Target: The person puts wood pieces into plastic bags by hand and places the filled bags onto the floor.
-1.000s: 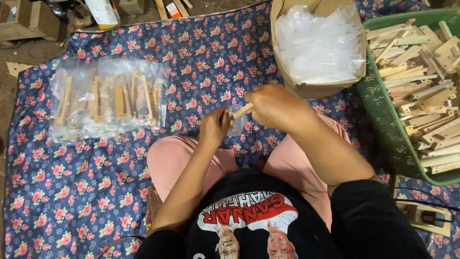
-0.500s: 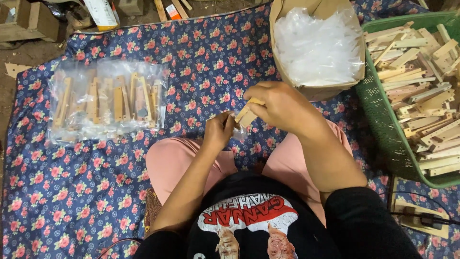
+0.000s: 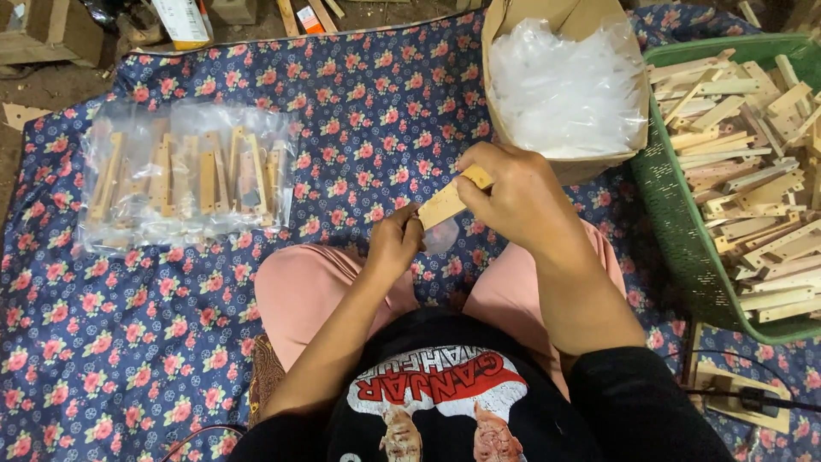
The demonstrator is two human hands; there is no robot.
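Fingers of the right hand pinch a wooden strip whose lower end the left hand grips; steady both ends, keeping it level.

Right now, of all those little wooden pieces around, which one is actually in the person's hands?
The single pale wooden strip, held between the left hand and the right hand above the lap. The others lie loose in the green basket or packed in clear bags on the cloth.

Bright, even light; pic sharp.
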